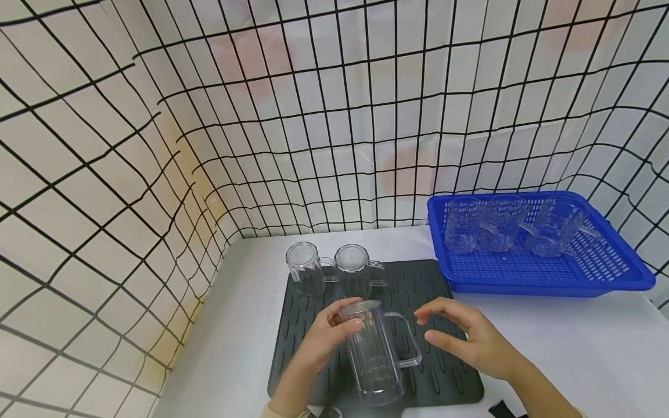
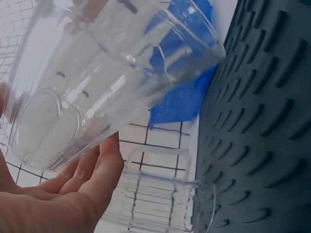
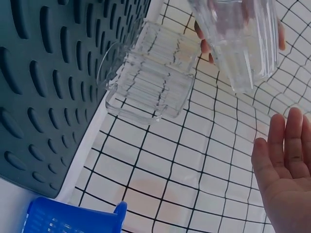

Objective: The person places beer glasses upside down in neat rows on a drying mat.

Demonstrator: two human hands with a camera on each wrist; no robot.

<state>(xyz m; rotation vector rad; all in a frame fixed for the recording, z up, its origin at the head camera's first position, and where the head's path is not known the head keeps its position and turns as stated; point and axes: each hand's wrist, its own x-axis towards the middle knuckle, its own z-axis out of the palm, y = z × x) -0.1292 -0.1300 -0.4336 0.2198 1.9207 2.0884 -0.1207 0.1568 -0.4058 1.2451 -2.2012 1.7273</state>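
Note:
My left hand [image 1: 326,334] grips a clear glass mug [image 1: 373,363] near its upper end, thumb on the near side and fingers behind. The mug is tilted over the dark ribbed mat [image 1: 444,377], its handle pointing right. In the left wrist view, the mug [image 2: 92,92] has its wide rim toward the mat. My right hand [image 1: 473,337] hovers right of the handle, fingers apart and holding nothing; the right wrist view shows its palm [image 3: 291,189]. Two more glass mugs [image 1: 307,276] [image 1: 354,276] stand upside down at the mat's back left.
A blue plastic basket [image 1: 617,273] sits at the back right, with several clear glass mugs [image 1: 499,229] along its back. Black wire grid panels [image 1: 366,128] stand behind and to the left. A white surface [image 1: 214,348] lies under the mat.

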